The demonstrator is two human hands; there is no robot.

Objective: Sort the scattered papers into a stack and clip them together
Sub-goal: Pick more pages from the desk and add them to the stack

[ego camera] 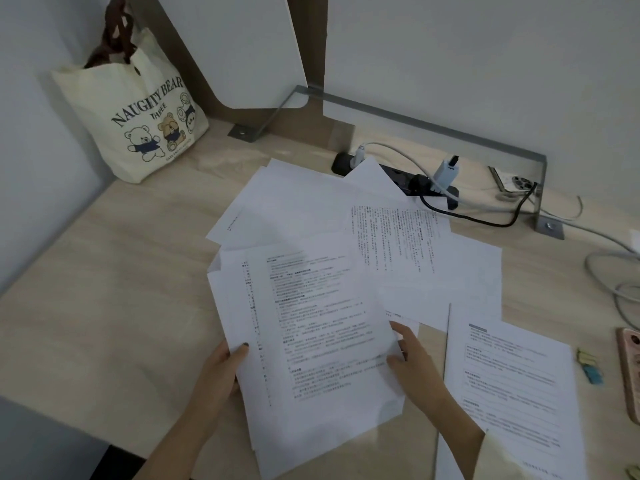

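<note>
A small stack of printed papers (311,341) is held above the wooden desk (104,289), tilted slightly left. My left hand (221,368) grips its left edge, thumb on top. My right hand (412,362) pinches its right edge. More white sheets (294,202) lie scattered behind the stack, one with sideways text (394,233). Another printed sheet (512,393) lies flat at the right. Small yellow and blue clips (590,367) rest beside that sheet.
A cream tote bag (138,112) with bear prints stands at the back left corner. A black power strip (415,183) with plugs and cables sits behind the papers. A phone (516,183) lies at the back right; a pink-cased object (630,372) is at the right edge.
</note>
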